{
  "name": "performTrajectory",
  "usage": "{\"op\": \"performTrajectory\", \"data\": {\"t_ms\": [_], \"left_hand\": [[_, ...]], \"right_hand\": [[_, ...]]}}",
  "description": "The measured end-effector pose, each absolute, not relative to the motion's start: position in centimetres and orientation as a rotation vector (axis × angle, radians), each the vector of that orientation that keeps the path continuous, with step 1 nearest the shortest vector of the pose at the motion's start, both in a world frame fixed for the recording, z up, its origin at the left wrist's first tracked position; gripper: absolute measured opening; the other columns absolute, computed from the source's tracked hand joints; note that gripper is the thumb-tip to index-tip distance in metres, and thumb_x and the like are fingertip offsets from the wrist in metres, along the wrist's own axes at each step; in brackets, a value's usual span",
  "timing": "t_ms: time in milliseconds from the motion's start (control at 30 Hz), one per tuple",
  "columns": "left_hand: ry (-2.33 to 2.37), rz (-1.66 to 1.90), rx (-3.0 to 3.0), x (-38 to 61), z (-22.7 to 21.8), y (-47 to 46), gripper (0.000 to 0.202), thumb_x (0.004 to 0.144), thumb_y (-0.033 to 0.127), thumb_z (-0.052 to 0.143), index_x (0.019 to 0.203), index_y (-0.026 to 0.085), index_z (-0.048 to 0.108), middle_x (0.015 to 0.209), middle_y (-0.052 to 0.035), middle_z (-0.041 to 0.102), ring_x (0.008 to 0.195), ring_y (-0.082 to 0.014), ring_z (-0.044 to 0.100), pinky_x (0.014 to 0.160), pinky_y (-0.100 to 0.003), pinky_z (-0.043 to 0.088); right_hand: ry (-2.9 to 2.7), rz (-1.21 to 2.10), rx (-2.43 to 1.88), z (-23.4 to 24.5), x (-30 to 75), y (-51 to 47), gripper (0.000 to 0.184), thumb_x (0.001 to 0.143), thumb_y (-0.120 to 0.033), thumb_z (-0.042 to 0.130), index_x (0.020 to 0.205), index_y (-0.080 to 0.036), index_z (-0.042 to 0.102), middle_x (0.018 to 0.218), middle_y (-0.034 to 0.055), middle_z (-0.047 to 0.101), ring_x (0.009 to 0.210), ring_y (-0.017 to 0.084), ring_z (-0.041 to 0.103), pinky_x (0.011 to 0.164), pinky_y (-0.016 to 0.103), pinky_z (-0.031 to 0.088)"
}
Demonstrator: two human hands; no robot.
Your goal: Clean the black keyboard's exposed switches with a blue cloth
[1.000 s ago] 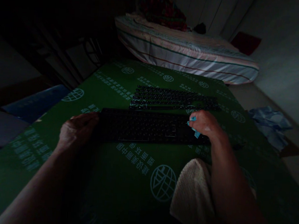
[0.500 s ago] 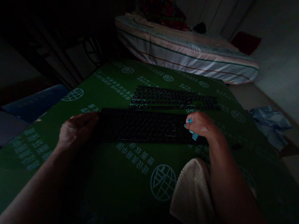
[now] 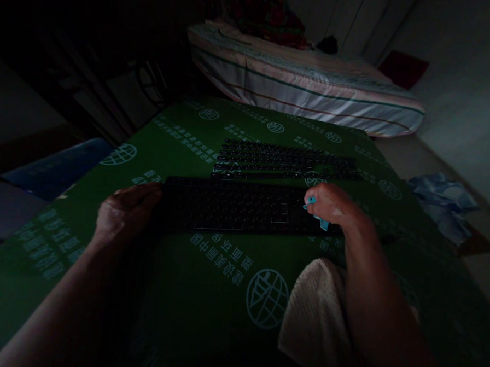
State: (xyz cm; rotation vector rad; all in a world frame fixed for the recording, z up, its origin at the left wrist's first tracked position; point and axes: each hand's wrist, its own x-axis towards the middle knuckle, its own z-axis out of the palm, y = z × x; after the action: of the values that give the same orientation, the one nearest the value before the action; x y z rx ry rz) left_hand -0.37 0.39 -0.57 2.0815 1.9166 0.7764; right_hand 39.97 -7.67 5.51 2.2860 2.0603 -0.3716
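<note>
A black keyboard [image 3: 223, 207] lies lengthwise across the table in front of me, its keycaps off and the bare key seats showing. My left hand [image 3: 126, 210] is closed on its left end. Over the keyboard's right part, my right hand [image 3: 330, 203] pinches a small light-blue tool [image 3: 323, 225]; the fingers cover much of it, so its kind cannot be made out. Just behind the keyboard, loose black keycaps [image 3: 266, 158] are laid out in rows that follow a keyboard layout.
A beige towel [image 3: 315, 318] rests at the near side, by my right forearm. The green printed table [image 3: 209, 313] extends to a bed [image 3: 315, 97] at the back. A blue chair or stool [image 3: 77, 164] stands left, and blue-white cloth or plastic [image 3: 443, 205] lies right on the floor.
My right hand and the light-blue tool have shifted slightly to the right over the keyboard. My left hand and the keyboard stay in place.
</note>
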Motion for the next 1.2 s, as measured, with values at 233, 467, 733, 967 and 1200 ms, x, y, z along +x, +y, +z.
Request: {"op": "performTrajectory", "data": {"t_ms": [233,467,733,967,1200], "left_hand": [[1.855,0.881,2.044,-0.1,-0.2,-0.2,0.050,0.077,0.053,0.043,0.107,0.019,0.065,0.114,-0.0006,0.066,0.109,-0.0248,0.058,0.081,-0.035,0.048],[1.857,0.874,2.039,-0.1,-0.2,-0.1,0.050,0.079,0.051,0.043,0.107,0.016,0.064,0.112,-0.0038,0.066,0.105,-0.0261,0.060,0.075,-0.034,0.049],[1.849,0.886,2.084,0.2,0.2,-0.3,0.051,0.079,0.052,0.042,0.104,0.015,0.066,0.109,-0.0030,0.067,0.103,-0.0259,0.061,0.073,-0.034,0.050],[1.889,0.866,2.027,0.4,0.2,-0.3,0.049,0.077,0.049,0.045,0.106,0.016,0.067,0.109,-0.0042,0.067,0.105,-0.0265,0.061,0.085,-0.036,0.050],[1.933,0.864,1.976,0.4,0.1,0.2,0.045,0.073,0.045,0.050,0.103,0.018,0.069,0.109,-0.0044,0.067,0.104,-0.0260,0.060,0.099,-0.036,0.044]], "right_hand": [[2.025,-0.328,2.289,5.9,39.9,-7.9,0.018,0.063,-0.012,0.057,0.072,-0.022,0.070,0.069,0.0013,0.069,0.065,0.015,0.063,0.051,0.022,0.033],[2.001,-0.303,2.256,5.9,39.7,-7.8,0.019,0.063,-0.014,0.056,0.073,-0.022,0.070,0.073,0.0030,0.070,0.069,0.016,0.064,0.051,0.023,0.032],[1.984,-0.300,2.273,6.3,39.9,-8.1,0.019,0.063,-0.014,0.056,0.073,-0.022,0.070,0.072,0.0013,0.070,0.067,0.015,0.063,0.052,0.022,0.033],[2.094,-0.330,2.254,6.1,39.1,-7.9,0.017,0.064,-0.015,0.058,0.072,-0.022,0.070,0.068,0.0005,0.068,0.065,0.014,0.062,0.052,0.022,0.033],[2.224,-0.380,2.202,5.3,38.5,-7.4,0.017,0.067,-0.015,0.058,0.075,-0.022,0.070,0.068,-0.0005,0.068,0.063,0.014,0.061,0.052,0.022,0.033]]}}
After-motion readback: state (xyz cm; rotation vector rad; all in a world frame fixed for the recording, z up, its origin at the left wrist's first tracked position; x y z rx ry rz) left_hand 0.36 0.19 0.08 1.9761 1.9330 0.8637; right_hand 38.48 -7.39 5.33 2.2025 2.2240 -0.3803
